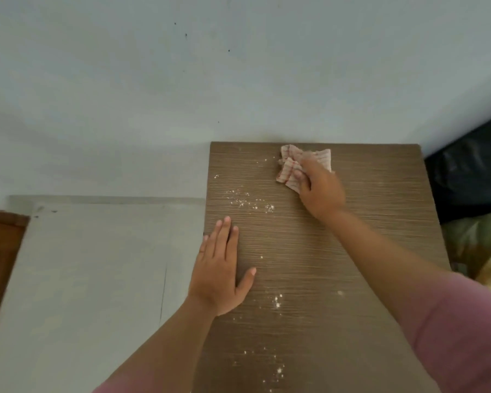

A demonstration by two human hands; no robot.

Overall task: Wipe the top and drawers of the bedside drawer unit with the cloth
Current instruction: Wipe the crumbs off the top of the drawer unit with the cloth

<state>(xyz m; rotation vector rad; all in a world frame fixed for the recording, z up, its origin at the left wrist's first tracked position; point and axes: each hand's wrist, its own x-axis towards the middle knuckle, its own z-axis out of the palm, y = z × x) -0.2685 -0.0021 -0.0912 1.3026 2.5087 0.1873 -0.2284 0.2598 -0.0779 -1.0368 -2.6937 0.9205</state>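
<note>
At the back of the drawer unit top [309,251], near the wall | right hand [319,191] grips the bunched cloth [289,165], pressing down to rub | left hand [220,268] lies flat, fingers spread, likely steadying | white crumbs [250,201] not yet wiped | drawers not seen

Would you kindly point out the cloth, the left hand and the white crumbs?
cloth [291,167]: head view, on its bunched striped fold.
left hand [220,272]: head view, back of hand.
white crumbs [250,202]: head view, largest scatter.

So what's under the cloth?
The cloth lies on the wooden top near the wall, with the right hand pressing it. White crumbs show nearby; any beneath it are hidden.
</note>
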